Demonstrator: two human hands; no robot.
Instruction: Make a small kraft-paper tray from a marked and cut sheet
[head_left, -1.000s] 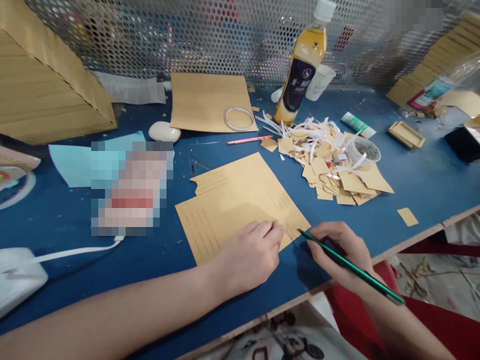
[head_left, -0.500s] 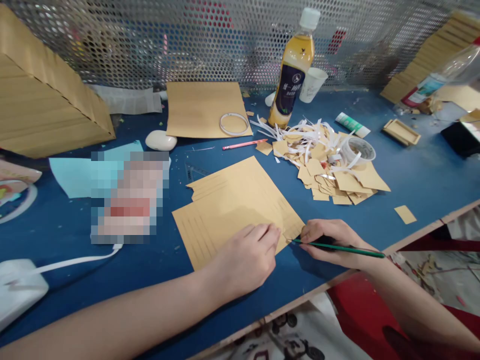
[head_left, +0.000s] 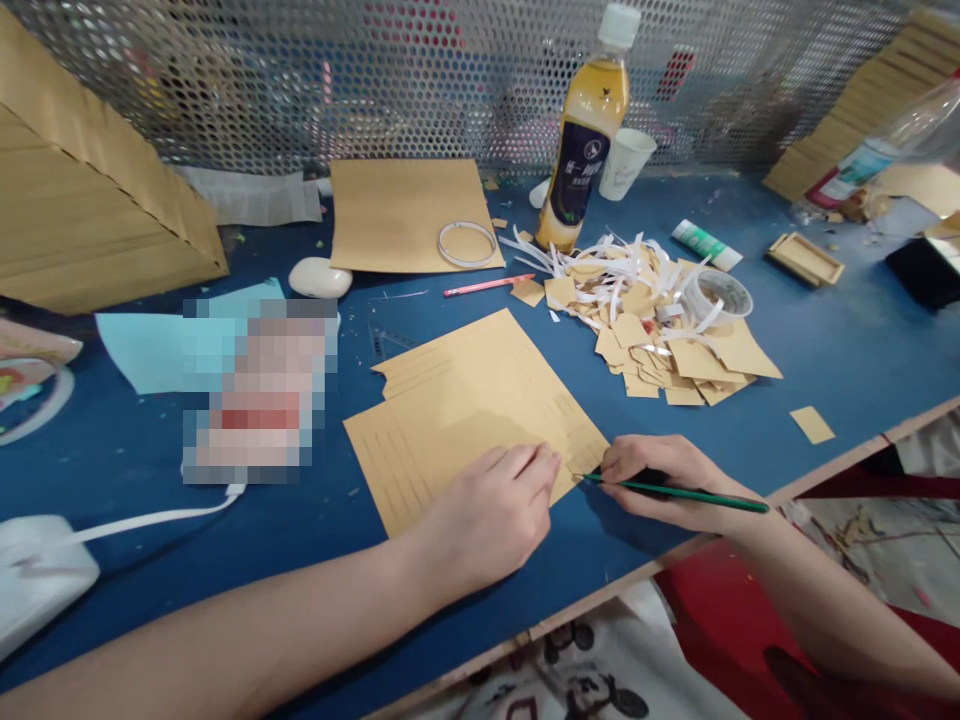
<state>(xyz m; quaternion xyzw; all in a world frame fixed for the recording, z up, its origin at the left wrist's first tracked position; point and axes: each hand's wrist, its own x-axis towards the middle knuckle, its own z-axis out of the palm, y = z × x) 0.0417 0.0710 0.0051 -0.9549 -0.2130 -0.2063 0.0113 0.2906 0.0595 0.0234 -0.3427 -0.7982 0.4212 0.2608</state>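
Note:
A tan sheet of paper (head_left: 465,400) with rows of thin lines near its edges lies on the blue table (head_left: 315,540). My left hand (head_left: 495,515) rests on its lower part, fingers curled together; whether anything is between them is hidden. My right hand (head_left: 664,480) pinches a thin green pencil (head_left: 697,495) at the sheet's right corner, its tip touching or just over the paper. A clear triangle ruler (head_left: 386,342) lies behind the sheet. A red pencil (head_left: 487,286) is farther back.
Paper scraps (head_left: 645,340) and a small plastic cup (head_left: 720,297) lie behind my right hand. Farther back stand a drink bottle (head_left: 585,150) and a paper cup (head_left: 628,165). At left are a blurred-out flat object (head_left: 262,390), a white cable (head_left: 150,525) and a white mouse (head_left: 320,278).
The view has shifted very slightly. Both hands, the green pencil and the sheet hold nearly the same places as before.

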